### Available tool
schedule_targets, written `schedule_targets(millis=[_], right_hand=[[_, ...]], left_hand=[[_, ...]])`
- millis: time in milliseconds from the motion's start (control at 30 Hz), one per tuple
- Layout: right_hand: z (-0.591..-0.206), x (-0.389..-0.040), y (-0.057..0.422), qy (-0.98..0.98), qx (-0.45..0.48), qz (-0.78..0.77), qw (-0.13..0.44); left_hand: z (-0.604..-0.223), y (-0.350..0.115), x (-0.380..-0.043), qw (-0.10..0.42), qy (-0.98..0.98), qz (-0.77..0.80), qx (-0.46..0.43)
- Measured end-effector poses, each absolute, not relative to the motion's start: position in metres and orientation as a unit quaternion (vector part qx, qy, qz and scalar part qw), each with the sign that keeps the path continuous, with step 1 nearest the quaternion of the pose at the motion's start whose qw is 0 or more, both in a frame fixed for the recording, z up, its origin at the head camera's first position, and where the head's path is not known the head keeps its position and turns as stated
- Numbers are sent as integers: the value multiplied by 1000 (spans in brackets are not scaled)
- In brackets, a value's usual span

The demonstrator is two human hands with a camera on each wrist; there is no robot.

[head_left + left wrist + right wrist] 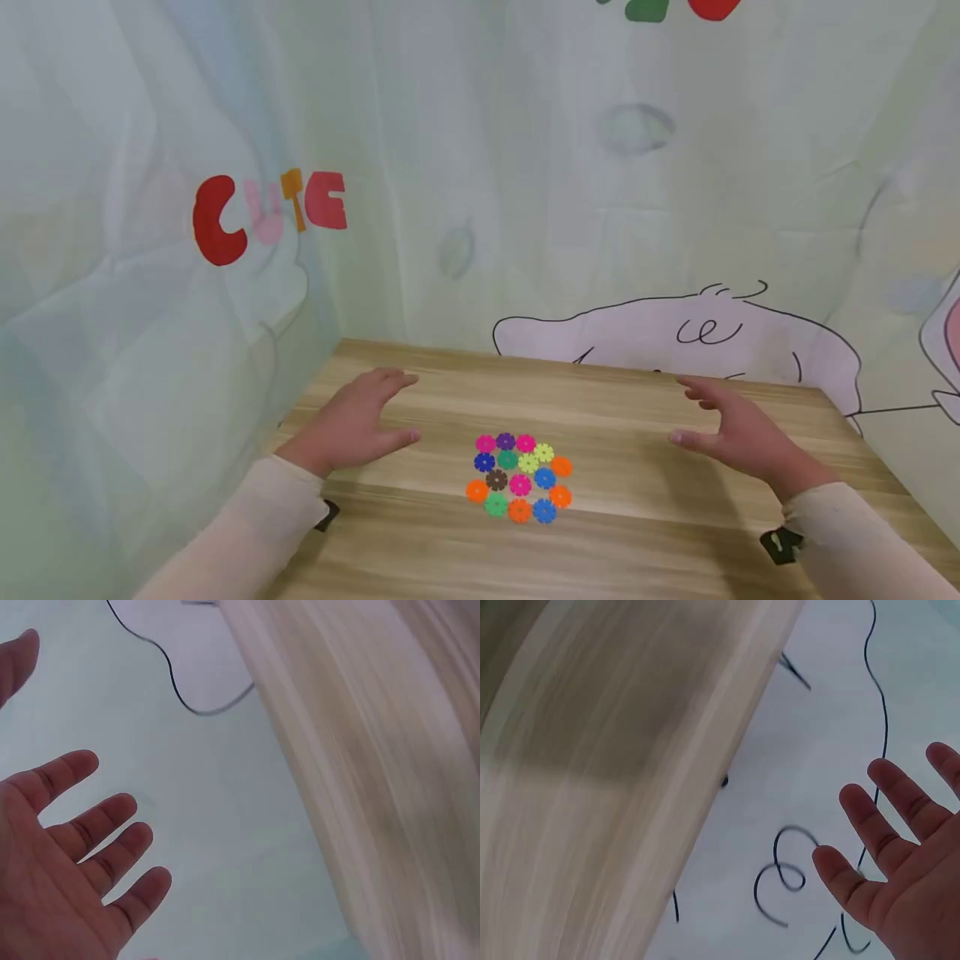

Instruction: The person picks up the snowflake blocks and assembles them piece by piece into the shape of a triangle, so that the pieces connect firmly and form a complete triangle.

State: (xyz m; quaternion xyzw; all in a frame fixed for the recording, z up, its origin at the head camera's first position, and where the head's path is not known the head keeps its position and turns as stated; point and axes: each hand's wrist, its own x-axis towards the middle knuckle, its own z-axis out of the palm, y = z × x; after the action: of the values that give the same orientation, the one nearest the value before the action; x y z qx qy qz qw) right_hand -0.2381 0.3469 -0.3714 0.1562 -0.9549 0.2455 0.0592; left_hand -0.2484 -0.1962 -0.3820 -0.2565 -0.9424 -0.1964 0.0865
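Observation:
Several small notched plastic discs lie flat in a loose cluster on the wooden table, among them a purple disc (506, 442), a brown disc (497, 480), a light green disc (496, 504) and an orange disc (560, 497). Left of the cluster my left hand (356, 421) is held over the table, thumb and fingers spread apart, holding nothing. On the other side, farther from the discs, my right hand (738, 433) hovers with its fingers relaxed and nothing in them. Both palms face inward. Each wrist view shows its own hand with loosely extended fingers, and no discs appear there.
The wood-grain table (420, 550) meets a pale printed curtain (480, 167) along its back and left edges. The curtain carries coloured letters (220, 221) at left and a line-drawn cartoon figure (637, 333) behind the table. A dark strap piece (782, 546) sits at the right wrist.

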Motion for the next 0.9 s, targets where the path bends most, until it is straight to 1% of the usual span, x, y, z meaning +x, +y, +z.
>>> schedule_targets(millis=[100, 267, 467, 567, 900], right_hand=[[-377, -238, 332, -951, 165, 256, 50], [-385, -239, 309, -946, 184, 266, 30], [-395, -238, 285, -939, 202, 279, -15], [-401, -239, 275, -938, 198, 283, -38], [-412, -241, 248, -930, 234, 271, -80]], left_hand=[[-385, -184, -243, 74, -939, -199, -269], [-391, -165, -236, 30, -938, -217, -268], [-399, -150, -231, -36, -939, -232, -251], [-404, -143, -230, -58, -934, -246, -251], [-420, -120, -230, -91, -927, -267, -249]])
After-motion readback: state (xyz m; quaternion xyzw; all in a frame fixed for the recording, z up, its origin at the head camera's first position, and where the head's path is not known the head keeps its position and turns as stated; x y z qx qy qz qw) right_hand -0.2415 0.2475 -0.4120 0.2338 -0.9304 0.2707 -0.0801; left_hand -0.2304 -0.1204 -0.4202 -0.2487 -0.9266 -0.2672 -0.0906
